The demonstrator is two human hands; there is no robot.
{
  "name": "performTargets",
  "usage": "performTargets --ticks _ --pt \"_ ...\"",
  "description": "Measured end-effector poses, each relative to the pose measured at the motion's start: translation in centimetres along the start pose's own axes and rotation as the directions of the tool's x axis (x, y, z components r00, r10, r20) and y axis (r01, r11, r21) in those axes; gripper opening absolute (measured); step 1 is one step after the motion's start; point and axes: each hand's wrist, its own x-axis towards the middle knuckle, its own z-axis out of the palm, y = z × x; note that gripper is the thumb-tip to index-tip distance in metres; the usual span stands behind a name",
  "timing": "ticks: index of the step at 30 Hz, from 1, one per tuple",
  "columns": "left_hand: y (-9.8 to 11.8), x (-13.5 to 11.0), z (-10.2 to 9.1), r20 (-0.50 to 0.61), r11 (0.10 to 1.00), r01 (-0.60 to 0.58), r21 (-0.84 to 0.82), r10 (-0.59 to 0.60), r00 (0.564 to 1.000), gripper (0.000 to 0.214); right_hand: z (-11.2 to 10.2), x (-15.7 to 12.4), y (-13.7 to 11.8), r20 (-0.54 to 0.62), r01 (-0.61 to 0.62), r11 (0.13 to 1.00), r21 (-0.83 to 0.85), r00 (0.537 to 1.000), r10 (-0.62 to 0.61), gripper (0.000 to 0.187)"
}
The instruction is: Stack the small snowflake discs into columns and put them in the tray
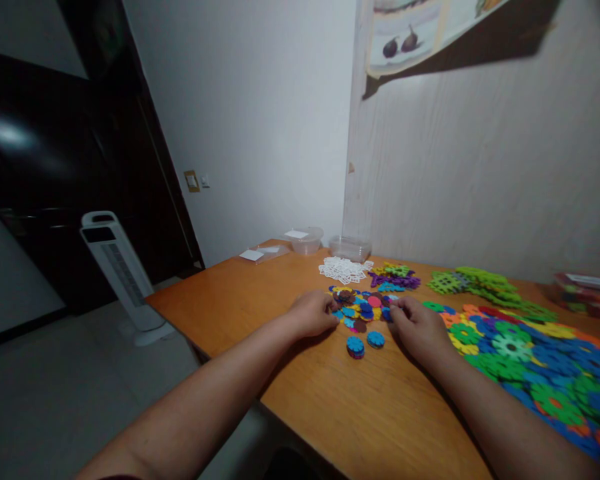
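Observation:
A loose pile of small notched plastic discs point(374, 303) in blue, yellow, brown and pink lies on the wooden table. At its left edge is my left hand point(316, 313), fingers curled in against the discs; what they hold, if anything, is hidden. My right hand point(420, 325) is at the pile's right side, thumb and forefinger pinched together beside a dark blue disc point(386, 313). Whether that disc is in the pinch is unclear. Nearer to me, between the hands, stand a short stack of discs point(355, 347) with light blue on top and another light blue group point(375, 339).
Behind the pile lie white lattice pieces point(344, 269), purple and yellow pieces point(394, 276) and green ones point(490, 287). Large flower-shaped pieces point(535, 363) spread under and beyond my right forearm. Clear plastic containers point(350, 249) stand at the back; a white tower fan point(123, 273) is off the table's left.

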Motion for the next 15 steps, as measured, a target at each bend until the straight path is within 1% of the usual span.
performTargets --ticks 3,7,9,11,13,15 --pt "1.1 -0.1 -0.2 -0.052 0.993 0.023 0.119 -0.016 0.999 0.018 -0.1 0.0 -0.1 0.001 0.003 1.000 -0.006 1.000 -0.003 0.026" --pt "1.7 -0.1 -0.2 -0.074 0.981 0.015 0.195 0.000 0.997 0.012 -0.2 -0.1 -0.3 0.003 0.004 1.000 -0.009 1.000 -0.004 0.025" --pt "1.9 -0.2 -0.3 -0.074 0.977 -0.007 0.215 0.023 0.997 0.011 -0.2 -0.1 -0.3 0.003 -0.001 1.000 0.004 1.000 0.001 0.025" --pt "2.0 -0.3 -0.5 -0.091 0.972 -0.030 0.234 0.052 0.994 0.014 -0.2 -0.1 -0.3 0.003 -0.008 1.000 0.006 1.000 0.008 0.025" --pt "1.8 -0.4 -0.8 -0.135 0.972 -0.036 0.233 0.068 0.988 0.019 -0.2 -0.1 -0.3 0.000 -0.009 1.000 -0.005 1.000 0.009 0.026" --pt "1.2 -0.6 -1.1 -0.183 0.985 -0.017 0.174 0.050 0.982 0.022 -0.1 -0.1 -0.3 -0.001 -0.007 1.000 -0.005 1.000 0.007 0.026"
